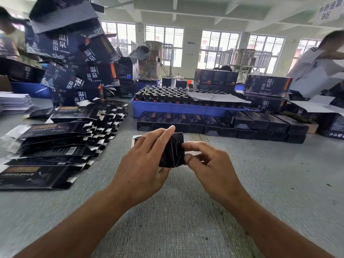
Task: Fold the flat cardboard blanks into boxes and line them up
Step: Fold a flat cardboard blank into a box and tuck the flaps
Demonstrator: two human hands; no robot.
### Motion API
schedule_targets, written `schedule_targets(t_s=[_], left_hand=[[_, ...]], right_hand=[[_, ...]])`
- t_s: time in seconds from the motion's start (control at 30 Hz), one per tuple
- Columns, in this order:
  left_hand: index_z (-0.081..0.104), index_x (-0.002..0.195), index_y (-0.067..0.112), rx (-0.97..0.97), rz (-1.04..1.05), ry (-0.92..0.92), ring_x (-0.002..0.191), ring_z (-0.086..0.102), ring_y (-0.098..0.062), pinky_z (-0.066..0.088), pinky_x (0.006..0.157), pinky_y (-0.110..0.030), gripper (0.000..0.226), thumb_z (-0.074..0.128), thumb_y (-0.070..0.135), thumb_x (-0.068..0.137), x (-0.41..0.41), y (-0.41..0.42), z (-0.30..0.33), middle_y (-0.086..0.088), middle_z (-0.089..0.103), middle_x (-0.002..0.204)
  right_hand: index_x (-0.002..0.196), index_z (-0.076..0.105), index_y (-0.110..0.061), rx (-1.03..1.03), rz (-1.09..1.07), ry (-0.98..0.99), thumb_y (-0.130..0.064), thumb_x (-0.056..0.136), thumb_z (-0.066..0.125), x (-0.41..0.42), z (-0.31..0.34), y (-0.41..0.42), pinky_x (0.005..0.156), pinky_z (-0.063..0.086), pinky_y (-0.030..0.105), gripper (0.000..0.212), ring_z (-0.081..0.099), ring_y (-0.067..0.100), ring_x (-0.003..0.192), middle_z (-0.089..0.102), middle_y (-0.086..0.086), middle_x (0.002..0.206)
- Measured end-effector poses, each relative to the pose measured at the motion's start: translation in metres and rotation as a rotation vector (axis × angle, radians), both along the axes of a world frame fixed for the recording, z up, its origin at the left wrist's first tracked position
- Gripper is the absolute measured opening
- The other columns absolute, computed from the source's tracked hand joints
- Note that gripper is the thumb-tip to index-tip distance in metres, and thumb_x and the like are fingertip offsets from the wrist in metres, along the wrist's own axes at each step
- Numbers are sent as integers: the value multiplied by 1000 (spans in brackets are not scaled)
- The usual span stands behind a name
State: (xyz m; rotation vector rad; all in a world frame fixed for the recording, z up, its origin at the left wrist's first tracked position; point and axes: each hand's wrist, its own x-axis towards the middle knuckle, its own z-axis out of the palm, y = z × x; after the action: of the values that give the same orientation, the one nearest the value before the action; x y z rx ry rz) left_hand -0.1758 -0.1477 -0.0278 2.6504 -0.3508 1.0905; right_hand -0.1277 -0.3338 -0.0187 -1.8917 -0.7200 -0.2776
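While hands grip it, box (172, 150) sits half hidden.

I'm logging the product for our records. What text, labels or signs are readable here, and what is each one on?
"温泉苗浴": large dark cartons stacked at left, and the carton at right.
"中药提取 B区", somewhat blurred: the hanging sign at top right.
Barcode and fine print on the flat blanks: too small to read.
Small box held by left hand and right hand: no readable text.
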Motion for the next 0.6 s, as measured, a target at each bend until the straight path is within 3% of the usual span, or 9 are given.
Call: schedule_targets(t_s=[0.13, 0.33, 0.6], left_hand=[[22, 155, 25, 6, -3, 1, 128, 44, -19, 58, 80, -39, 92, 72, 29, 78, -2, -5, -1, 6, 37, 149], [27, 151, 28, -29, -33, 14, 133, 41, -16, 57, 86, -41, 90, 77, 24, 76, -3, -7, 0, 9, 37, 151], [31, 149, 26, -20, -47, 3, 134, 38, -14, 49, 97, -34, 88, 80, 25, 75, -4, -11, -1, 8, 43, 147]], right_hand=[[105, 66, -31, 94, -14, 66, -26, 92, 71, 3, 2, -1, 65, 55, 19, 14, 71, 5, 79, 73, -13, 96], [102, 71, -32, 161, 83, 179, -23, 91, 71, 4, 2, -1, 72, 56, 16, 13, 71, 1, 87, 75, -17, 93], [90, 71, -28, 164, 30, 137, -18, 88, 75, 3, 3, 0, 66, 51, 10, 11, 70, -1, 76, 74, -17, 82]])
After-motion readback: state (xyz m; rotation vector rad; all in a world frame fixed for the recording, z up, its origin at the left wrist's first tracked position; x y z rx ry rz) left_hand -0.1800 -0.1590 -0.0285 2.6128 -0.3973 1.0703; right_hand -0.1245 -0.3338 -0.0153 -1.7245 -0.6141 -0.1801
